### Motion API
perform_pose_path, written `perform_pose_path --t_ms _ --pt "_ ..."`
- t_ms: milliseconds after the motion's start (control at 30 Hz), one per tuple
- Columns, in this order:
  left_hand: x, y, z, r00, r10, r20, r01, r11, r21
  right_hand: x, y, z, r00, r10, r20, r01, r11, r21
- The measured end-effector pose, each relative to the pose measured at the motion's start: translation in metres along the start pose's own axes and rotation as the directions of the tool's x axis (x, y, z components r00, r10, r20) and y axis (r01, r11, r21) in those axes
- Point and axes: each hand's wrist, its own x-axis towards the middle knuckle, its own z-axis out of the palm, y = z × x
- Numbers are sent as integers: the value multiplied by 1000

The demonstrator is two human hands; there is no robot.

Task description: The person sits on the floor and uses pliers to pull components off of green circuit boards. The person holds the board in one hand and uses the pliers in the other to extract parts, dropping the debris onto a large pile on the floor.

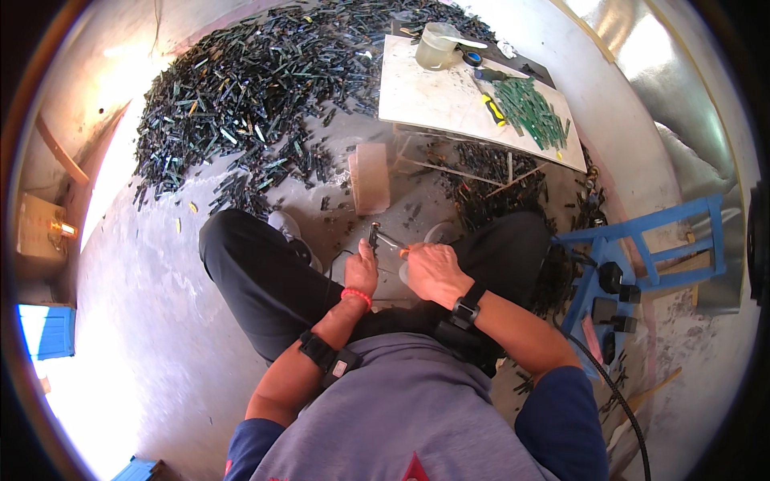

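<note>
Between my knees, my left hand (pixel 362 271) is closed round a narrow dark strip (pixel 374 231), which points up from the thumb and has a copper-coloured tip. My right hand (pixel 435 271) grips a tool with an orange handle (pixel 404 253). Its thin metal shaft (pixel 390 240) reaches left to the dark strip, near my left thumb. Whether the shaft touches the strip I cannot tell. Just beyond my hands stands a pale brown block (pixel 371 178) on the floor.
A large heap of dark strips (pixel 257 88) covers the floor ahead. At the front right, a low white-topped table (pixel 417 96) carries green strips (pixel 531 111), a yellow-black screwdriver (pixel 492 109) and a cloudy plastic cup (pixel 435 46). A blue chair (pixel 678 210) lies to my right, beside a black cable (pixel 618 393).
</note>
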Motion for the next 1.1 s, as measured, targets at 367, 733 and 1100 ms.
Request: perform_pose_path --t_ms 367,733,1100 --pt "10 -11 3 995 -100 -11 101 985 141 7 -10 -8 984 82 161 -88 996 34" --pt "11 -12 1 996 -87 -14 89 985 146 3 0 -3 987 106 121 -127 976 178" --pt "-14 21 -24 831 -326 450 494 806 -328 -5 39 2 994 -90 -63 98 987 127"
